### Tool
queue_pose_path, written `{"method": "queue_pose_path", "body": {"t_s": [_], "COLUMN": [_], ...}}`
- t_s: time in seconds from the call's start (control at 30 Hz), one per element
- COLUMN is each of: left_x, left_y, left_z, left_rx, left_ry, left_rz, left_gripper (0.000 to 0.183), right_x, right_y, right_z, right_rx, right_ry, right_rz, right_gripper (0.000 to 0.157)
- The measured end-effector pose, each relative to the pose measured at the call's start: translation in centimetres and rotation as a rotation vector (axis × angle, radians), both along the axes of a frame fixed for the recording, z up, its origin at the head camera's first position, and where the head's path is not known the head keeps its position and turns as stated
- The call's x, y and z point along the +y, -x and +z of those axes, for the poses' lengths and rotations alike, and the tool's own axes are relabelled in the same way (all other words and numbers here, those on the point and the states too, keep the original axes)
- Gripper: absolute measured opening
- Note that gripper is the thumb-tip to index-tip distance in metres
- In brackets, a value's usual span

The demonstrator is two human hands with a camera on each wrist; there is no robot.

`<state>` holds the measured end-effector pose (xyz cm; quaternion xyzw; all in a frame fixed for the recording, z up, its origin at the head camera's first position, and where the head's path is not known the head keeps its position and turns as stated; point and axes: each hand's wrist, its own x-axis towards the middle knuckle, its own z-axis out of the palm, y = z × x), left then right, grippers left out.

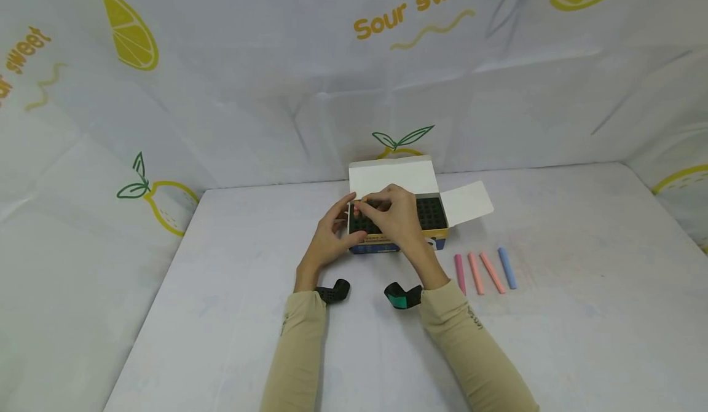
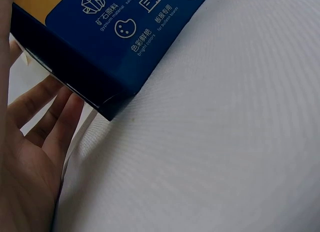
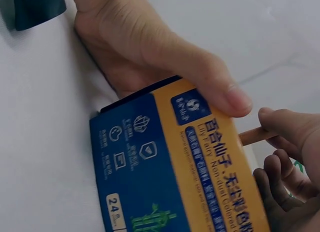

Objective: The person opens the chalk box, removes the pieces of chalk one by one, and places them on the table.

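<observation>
A blue and yellow box of colored chalk [image 1: 376, 248] stands with its white lid raised, and a black insert [image 1: 431, 214] with rows of holes shows inside. My left hand [image 1: 326, 240] grips the box's left end, thumb at the front edge and fingers along the side. In the left wrist view, that hand's fingers [image 2: 55, 117] touch the box's end wall. Between thumb and fingertips, my right hand [image 1: 401, 215] pinches an orange chalk stick [image 3: 252, 136] over the insert's left end. The box edge hides the stick's lower part in the right wrist view.
Right of the box, a magenta chalk stick [image 1: 460, 273], two salmon-pink chalk sticks [image 1: 492, 272] and a blue chalk stick [image 1: 506, 268] lie on the white tabletop [image 1: 581, 313]. An opened side flap [image 1: 467, 203] juts to the right. A printed white cloth [image 1: 249, 92] hangs behind.
</observation>
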<state>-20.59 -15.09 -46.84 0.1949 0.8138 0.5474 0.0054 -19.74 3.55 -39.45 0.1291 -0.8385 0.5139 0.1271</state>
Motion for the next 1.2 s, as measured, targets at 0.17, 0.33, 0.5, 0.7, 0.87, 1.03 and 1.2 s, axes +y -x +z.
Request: {"method": "queue_pose_path", "body": {"t_s": [0.17, 0.33, 0.5, 0.7, 0.87, 1.03, 1.2], "left_x": [-0.1, -0.1, -0.1, -0.1, 0.0, 0.0, -0.1], "left_y": [0.0, 0.0, 0.1, 0.0, 0.0, 0.0, 0.1], "left_z": [0.0, 0.1, 0.1, 0.0, 0.1, 0.0, -0.1], "left_rx": [0.022, 0.009, -0.012, -0.022, -0.021, -0.027, -0.021], "left_ry": [0.012, -0.001, 0.000, -0.026, -0.028, -0.022, -0.024], "left_rz": [0.007, 0.005, 0.011, 0.003, 0.000, -0.001, -0.002], "left_gripper": [0.098, 0.094, 0.092, 0.085, 0.088, 0.093, 0.089], "right_x": [-0.1, -0.1, 0.2, 1.0, 2.4, 4.2, 6.0], "right_y": [-0.1, -0.4, -0.8, -1.6, -2.6, -3.5, -4.2], "right_z": [0.8, 1.7, 2.3, 2.8, 3.2, 3.3, 3.6], "right_rx": [0.057, 0.090, 0.075, 0.082, 0.094, 0.101, 0.086], "right_ry": [0.059, 0.090, 0.095, 0.098, 0.112, 0.096, 0.084], "right_rz": [-0.015, -0.015, -0.024, -0.024, -0.034, -0.034, -0.042], "right_gripper": [0.021, 0.020, 0.020, 0.018, 0.013, 0.012, 0.014]}}
